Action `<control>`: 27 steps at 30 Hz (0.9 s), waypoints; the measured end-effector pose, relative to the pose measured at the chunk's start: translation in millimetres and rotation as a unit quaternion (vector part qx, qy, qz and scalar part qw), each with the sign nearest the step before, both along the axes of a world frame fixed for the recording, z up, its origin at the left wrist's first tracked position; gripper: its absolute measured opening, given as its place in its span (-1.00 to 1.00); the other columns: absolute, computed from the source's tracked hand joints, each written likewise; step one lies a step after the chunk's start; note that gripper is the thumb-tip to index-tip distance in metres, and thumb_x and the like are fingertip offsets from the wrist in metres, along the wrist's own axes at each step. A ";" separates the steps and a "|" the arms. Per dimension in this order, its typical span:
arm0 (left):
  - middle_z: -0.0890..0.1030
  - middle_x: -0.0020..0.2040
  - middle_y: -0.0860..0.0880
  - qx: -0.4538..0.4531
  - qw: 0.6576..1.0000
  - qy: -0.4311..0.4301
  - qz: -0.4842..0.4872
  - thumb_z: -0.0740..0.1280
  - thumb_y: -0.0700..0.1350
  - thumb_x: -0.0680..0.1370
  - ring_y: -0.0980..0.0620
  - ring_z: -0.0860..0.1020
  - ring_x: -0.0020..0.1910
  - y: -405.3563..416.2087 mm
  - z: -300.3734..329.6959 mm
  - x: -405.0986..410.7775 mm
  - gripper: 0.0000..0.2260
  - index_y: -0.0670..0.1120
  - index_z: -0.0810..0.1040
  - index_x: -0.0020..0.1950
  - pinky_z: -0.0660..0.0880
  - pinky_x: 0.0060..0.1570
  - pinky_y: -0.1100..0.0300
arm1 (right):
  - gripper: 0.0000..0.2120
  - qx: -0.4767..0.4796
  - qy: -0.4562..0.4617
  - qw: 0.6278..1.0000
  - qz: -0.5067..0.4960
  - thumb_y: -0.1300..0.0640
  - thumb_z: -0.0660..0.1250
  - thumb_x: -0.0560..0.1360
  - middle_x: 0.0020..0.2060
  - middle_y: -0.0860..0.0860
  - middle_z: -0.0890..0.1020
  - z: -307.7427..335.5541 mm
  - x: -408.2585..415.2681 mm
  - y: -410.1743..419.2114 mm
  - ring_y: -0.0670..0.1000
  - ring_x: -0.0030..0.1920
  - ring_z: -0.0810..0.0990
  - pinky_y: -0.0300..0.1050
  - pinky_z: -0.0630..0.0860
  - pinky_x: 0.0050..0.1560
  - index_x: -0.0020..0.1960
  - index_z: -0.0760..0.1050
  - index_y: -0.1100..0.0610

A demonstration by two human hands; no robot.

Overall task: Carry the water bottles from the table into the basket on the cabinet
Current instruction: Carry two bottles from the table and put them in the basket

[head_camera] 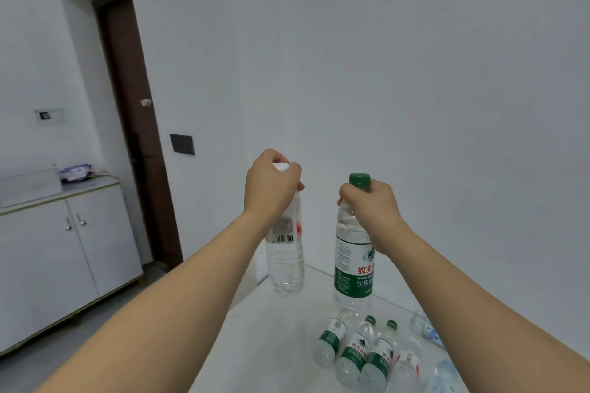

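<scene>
The left hand (271,182) has its fingers closed round the neck of a clear white-capped plastic bottle (285,252); the right hand (372,204) likewise grips a green-capped, green-labelled bottle (353,265), both lifted above the white worktop (271,335).

Both bare forearms extended forward, raised, converging toward centre. Left hand (272,183) fisted, knuckles up, closed round neck of white-capped bottle (285,252). Right hand (372,206) fisted likewise, clamped on neck of green-capped bottle (353,260). Hands held near each other, apart.
</scene>
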State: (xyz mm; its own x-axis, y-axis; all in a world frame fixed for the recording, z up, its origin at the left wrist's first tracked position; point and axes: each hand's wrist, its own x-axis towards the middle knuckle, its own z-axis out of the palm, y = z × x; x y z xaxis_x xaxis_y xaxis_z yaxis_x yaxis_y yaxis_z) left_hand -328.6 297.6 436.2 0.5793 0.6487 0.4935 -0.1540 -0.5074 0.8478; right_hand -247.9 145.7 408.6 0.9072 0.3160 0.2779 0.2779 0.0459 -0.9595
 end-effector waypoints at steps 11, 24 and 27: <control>0.68 -0.41 0.02 0.012 0.981 0.026 0.193 0.29 -0.10 0.42 0.21 0.60 -0.41 145.9 -6.2 -127.3 -0.94 -0.05 0.50 -0.15 0.50 -0.35 0.17 | -0.90 0.008 0.014 0.981 0.192 0.15 0.35 0.33 -0.36 0.05 0.64 0.3 -77.5 174.2 0.03 -0.37 0.57 -0.16 0.52 -0.34 -0.24 0.57 0.19; 0.68 -0.43 0.01 0.008 0.972 -0.003 0.234 0.30 -0.08 0.41 0.03 0.57 -0.34 337.7 15.6 -228.8 -0.90 -0.08 0.52 -0.15 0.55 -0.25 0.08 | -0.91 0.014 -0.002 0.970 0.244 0.12 0.36 0.32 -0.46 0.00 0.63 14.9 -162.3 374.4 -0.06 -0.49 0.58 -0.18 0.53 -0.43 -0.31 0.56 0.13; 0.67 -0.43 0.01 0.011 0.970 -0.004 0.243 0.28 -0.08 0.40 0.03 0.59 -0.34 374.6 14.5 -238.0 -0.91 -0.08 0.51 -0.17 0.56 -0.26 0.09 | -0.91 0.010 0.008 0.967 0.253 0.13 0.35 0.34 -0.49 -0.04 0.61 15.0 -169.5 412.2 -0.10 -0.50 0.58 -0.21 0.55 -0.48 -0.30 0.55 0.14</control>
